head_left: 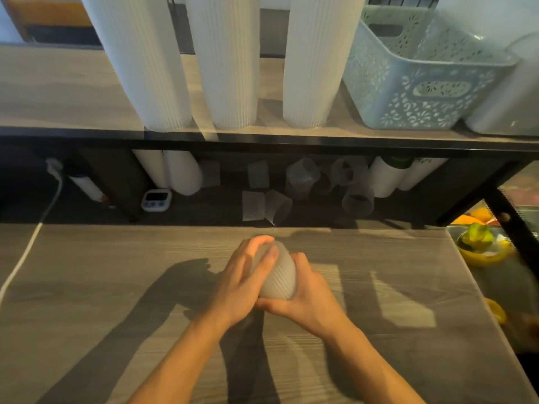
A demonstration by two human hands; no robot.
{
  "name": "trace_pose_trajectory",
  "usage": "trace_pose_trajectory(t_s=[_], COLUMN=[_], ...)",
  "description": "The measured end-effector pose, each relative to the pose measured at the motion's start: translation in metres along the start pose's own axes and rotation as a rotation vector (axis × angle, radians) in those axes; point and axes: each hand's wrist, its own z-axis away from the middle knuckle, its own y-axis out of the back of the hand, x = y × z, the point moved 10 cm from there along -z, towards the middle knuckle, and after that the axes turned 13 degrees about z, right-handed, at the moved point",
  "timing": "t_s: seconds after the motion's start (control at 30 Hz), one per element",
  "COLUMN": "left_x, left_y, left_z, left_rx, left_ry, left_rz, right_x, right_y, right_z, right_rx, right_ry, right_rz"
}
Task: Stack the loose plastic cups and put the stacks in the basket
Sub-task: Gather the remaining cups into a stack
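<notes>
Holding one ribbed cup (pixel 278 272) — both hands; basket (pixel 420 91) on shelf.

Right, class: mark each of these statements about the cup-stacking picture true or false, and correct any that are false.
1. Both hands hold one ribbed cup above the table. True.
2. The basket stands on the floor. False: it stands on the upper shelf.
3. Loose cups lie under the shelf. True.
4. The left hand rests flat on the table. False: it grips the cup, as does the right hand.
5. Three tall white stacks stand left of the basket. True.
</notes>
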Motion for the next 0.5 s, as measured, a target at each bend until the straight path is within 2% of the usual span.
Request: trace_pose_trajectory(t_s=[0.07,0.17,0.2,0.27,0.33,0.37,0.5], left_x=[-0.001,-0.016,-0.021,-0.028,-0.03,-0.032,-0.062], left_y=[0.003,0.03,0.042,0.058,0.062,0.061,0.052], left_z=[-0.02,-0.058,-0.073,-0.098,-0.118,-0.126,-0.141], left_rx=[0.006,0.188,0.251,0.282,0.221,0.164,-0.01], left_ry=[0.022,0.057,0.064,0.127,0.16,0.176,0.415], left_rz=[0.097,0.247,0.177,-0.169,-0.447,-0.485,-0.423], right_x=[0.006,0.015,0.019,0.026,0.033,0.035,0.048], right_y=[0.0,-0.001,-0.001,0.001,0.007,0.011,0.018], right_z=[-0.004,-0.01,-0.011,-0.011,-0.009,-0.008,-0.002], right_rx=[0.038,0.08,0.085,0.092,0.117,0.131,0.126], right_ry=[-0.038,-0.086,-0.102,-0.13,-0.151,-0.165,-0.24], right_rz=[-0.061,-0.07,-0.066,-0.064,-0.064,-0.064,-0.09])
